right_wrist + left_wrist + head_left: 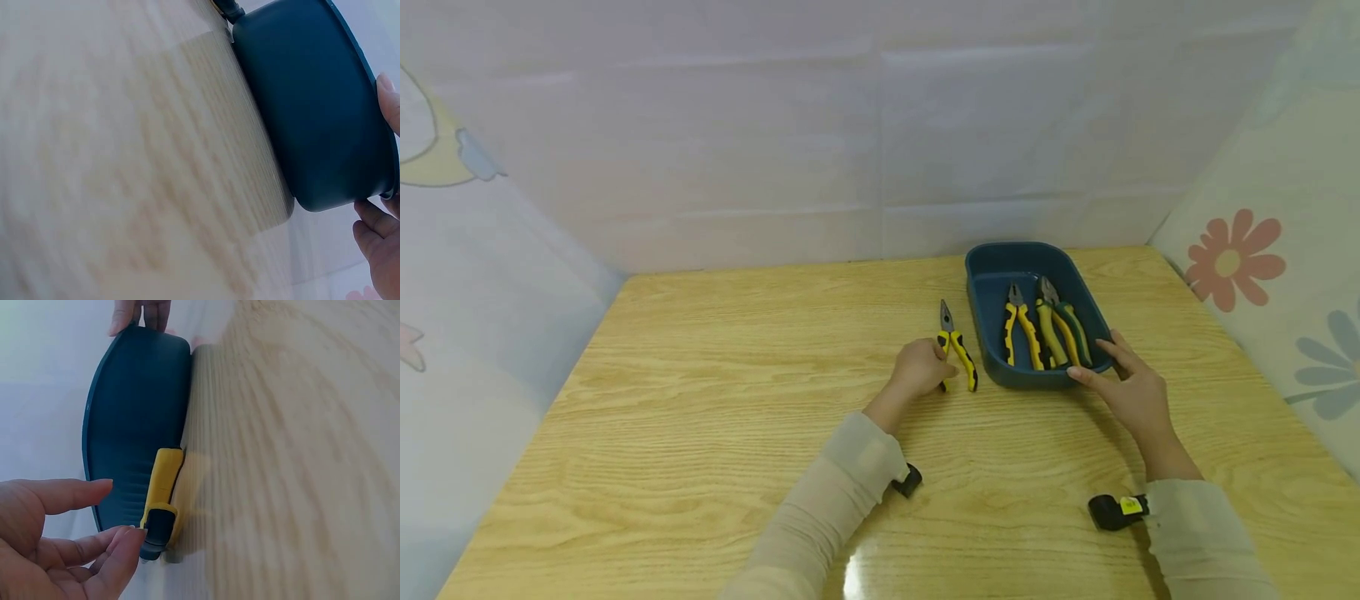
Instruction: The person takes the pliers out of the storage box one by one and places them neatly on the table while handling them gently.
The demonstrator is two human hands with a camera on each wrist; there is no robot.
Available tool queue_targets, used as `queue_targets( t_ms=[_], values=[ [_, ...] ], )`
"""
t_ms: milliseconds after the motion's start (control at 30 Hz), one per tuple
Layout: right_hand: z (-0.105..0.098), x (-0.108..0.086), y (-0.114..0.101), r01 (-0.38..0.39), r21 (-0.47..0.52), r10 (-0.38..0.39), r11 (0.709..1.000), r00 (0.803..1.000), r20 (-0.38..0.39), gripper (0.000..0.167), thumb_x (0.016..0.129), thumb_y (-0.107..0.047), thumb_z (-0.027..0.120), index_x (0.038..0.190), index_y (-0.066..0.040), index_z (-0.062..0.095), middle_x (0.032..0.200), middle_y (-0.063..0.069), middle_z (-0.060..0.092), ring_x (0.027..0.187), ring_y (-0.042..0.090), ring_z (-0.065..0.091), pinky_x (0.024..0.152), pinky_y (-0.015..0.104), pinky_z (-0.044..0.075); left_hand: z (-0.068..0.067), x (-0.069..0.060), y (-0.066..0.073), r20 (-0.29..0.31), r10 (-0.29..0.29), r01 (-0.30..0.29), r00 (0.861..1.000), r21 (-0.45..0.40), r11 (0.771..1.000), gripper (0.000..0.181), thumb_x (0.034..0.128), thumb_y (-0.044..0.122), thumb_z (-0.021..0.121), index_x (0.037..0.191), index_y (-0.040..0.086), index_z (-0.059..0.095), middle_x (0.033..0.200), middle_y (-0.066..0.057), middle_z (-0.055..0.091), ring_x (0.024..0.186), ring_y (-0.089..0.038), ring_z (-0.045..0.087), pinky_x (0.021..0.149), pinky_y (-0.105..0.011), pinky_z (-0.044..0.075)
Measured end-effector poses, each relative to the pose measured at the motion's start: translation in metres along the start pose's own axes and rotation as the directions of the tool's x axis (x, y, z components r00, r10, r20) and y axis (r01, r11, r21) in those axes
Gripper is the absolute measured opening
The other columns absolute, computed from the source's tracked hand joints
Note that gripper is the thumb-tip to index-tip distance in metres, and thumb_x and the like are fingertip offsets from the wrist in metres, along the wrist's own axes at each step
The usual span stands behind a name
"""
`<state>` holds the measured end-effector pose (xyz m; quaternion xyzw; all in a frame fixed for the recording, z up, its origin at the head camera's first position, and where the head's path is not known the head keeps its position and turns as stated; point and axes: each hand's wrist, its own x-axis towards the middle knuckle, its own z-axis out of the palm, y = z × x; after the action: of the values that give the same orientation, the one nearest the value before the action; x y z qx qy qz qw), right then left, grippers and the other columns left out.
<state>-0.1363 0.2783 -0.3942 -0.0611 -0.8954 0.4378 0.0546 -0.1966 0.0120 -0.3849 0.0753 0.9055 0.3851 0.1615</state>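
Observation:
Needle-nose pliers (956, 336) with yellow and black handles lie on the table, left of a dark blue tray (973, 287). Beside their left handle is my left hand (917, 367). In the left wrist view its fingertips (134, 534) touch the handle, while the thumb stands apart. My right hand (1135, 393) grips the tray's near right corner, thumb at the front rim and fingers along the right side. Inside the tray are yellow-handled pliers (1011, 321) and, to their right, pliers with yellow and green handles (1078, 333); these overlap, so I cannot tell how many.
The wooden table (737, 375) reaches a pale wall covering (775, 167) at the back, which the tray's far end nearly meets. Printed side panels stand left and right, one with a red flower (1228, 263). Each wrist carries a small black camera (1108, 512).

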Motion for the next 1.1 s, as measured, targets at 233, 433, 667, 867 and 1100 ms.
queue_targets(
  t_ms=[233,433,667,867,1100],
  values=[
    [0.003,0.000,0.002,-0.020,-0.008,0.020,1.000,1.000,-0.025,0.072,0.077,-0.040,0.062,0.133,-0.005,0.033,0.142,-0.002,0.011,0.124,0.030,0.021,0.093,0.046,0.028,0.001,0.001,0.001,0.021,0.045,-0.044,0.999,-0.033,0.998,0.037,0.0787,0.021,0.064,0.110,0.003,0.056,0.103,-0.004,0.057,0.092,-0.018,0.052,0.070,-0.024,0.045],
    [0.002,0.000,0.002,-0.009,0.016,0.010,1.000,1.000,-0.020,0.071,0.077,-0.037,0.063,0.133,-0.003,0.033,0.142,0.000,0.010,0.124,0.031,0.020,0.093,0.047,0.027,0.002,0.001,0.004,0.022,0.070,-0.067,0.997,-0.136,0.988,0.040,0.0790,0.021,0.064,0.112,0.002,0.052,0.101,-0.005,0.054,0.090,-0.017,0.051,0.069,-0.025,0.044],
    [0.002,0.000,0.002,-0.014,0.028,0.015,0.999,1.000,-0.013,0.072,0.078,-0.036,0.062,0.133,-0.002,0.031,0.142,0.001,0.008,0.124,0.032,0.018,0.094,0.048,0.026,0.001,-0.001,0.012,0.000,0.119,-0.116,0.993,-0.241,0.964,0.041,0.0822,0.017,0.060,0.118,0.002,0.048,0.107,-0.008,0.053,0.094,-0.017,0.051,0.071,-0.023,0.045],
    [0.002,0.001,0.003,-0.008,0.022,0.008,1.000,1.000,-0.017,0.071,0.078,-0.036,0.062,0.133,-0.003,0.031,0.142,0.002,0.009,0.124,0.031,0.018,0.093,0.048,0.027,0.000,-0.003,0.017,-0.053,0.137,-0.146,0.989,-0.301,0.942,0.041,0.0813,0.014,0.061,0.118,0.002,0.048,0.109,-0.007,0.052,0.095,-0.015,0.051,0.075,-0.020,0.043],
    [0.001,0.000,0.003,0.005,0.031,-0.005,0.999,1.000,-0.014,0.071,0.079,-0.034,0.062,0.134,-0.003,0.030,0.142,0.003,0.008,0.124,0.032,0.017,0.093,0.050,0.026,0.001,-0.008,0.025,-0.079,0.109,-0.130,0.991,-0.340,0.931,0.042,0.0816,0.016,0.061,0.120,0.004,0.049,0.106,-0.001,0.054,0.094,-0.013,0.052,0.071,-0.017,0.045]
  ],
)
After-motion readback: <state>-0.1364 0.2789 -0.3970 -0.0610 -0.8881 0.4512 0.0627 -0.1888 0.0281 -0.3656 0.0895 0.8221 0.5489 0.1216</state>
